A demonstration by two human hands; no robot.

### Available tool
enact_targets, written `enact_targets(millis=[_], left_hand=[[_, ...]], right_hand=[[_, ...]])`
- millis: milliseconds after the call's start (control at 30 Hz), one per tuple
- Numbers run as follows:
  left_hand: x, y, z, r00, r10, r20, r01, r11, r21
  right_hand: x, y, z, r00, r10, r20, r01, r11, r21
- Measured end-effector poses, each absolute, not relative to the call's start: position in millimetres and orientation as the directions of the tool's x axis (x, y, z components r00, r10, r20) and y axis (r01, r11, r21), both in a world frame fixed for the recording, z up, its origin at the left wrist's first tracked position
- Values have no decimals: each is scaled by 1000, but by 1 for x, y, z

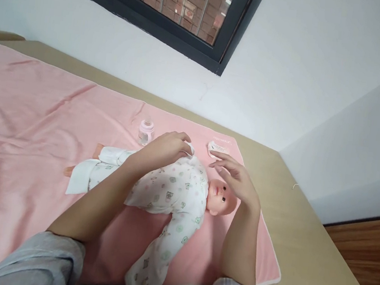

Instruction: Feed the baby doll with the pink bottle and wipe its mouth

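A baby doll [224,198] lies on its back, head to the right, in a white patterned top [169,191] and matching trousers [105,169]. At the far shoulder, my left hand [170,148] pinches the white cloth of the doll's sleeve [190,149]. Above the doll's head hovers my right hand [236,176], its fingers apart with nothing in them. The near sleeve [157,255] stretches toward me and hangs over the table edge. Whether the doll's far arm is inside its sleeve is hidden.
A pink blanket [36,141] covers much of the tan table [296,240]. Beyond the doll stand a pink baby bottle [146,132] and a small white item with print [214,148]. A white wall [271,78] with a dark-framed window [218,57] borders the far side.
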State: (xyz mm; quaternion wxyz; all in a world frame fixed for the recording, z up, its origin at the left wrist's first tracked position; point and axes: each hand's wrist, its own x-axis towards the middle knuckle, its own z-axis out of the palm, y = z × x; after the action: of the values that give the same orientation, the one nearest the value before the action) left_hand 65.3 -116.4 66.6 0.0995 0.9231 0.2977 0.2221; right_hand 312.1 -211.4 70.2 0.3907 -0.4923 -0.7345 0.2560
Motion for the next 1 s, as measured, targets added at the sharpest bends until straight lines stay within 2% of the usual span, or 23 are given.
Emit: enact_targets(millis=[100, 200, 367, 433, 533, 733, 867, 1000], left_hand=[[53, -114, 65, 768, 530, 360, 468, -848, 250], [43, -114, 66, 792, 499, 353, 439, -866, 239], [36, -111, 72, 830, 452, 327, 372, -885, 279], [33, -108, 74, 837, 443, 322, 354, -886, 298], [24, -98, 74, 821, 468, 326, 351, -865, 358], [-13, -67, 63, 580, 702, 414, 446, -698, 560], [-33, -50, 56, 325, 867, 378, 556, -499, 665], [-37, -45, 53, 194, 936, 293, 584, -350, 732]], right_hand=[[269, -213, 74, -311, 892, 327, 685, 449, -574], [248, -210, 71, -361, 853, 376, 752, 505, -424], [234, -207, 71, -364, 832, 419, 799, 511, -319], [234, -205, 71, -339, 839, 425, 805, 492, -331], [243, -204, 71, -247, 877, 413, 809, 421, -410], [302, -203, 71, 110, 938, 329, 788, 119, -603], [352, -203, 68, 293, 915, 278, 819, -90, -567], [389, -195, 59, 346, 906, 243, 812, -159, -562]])
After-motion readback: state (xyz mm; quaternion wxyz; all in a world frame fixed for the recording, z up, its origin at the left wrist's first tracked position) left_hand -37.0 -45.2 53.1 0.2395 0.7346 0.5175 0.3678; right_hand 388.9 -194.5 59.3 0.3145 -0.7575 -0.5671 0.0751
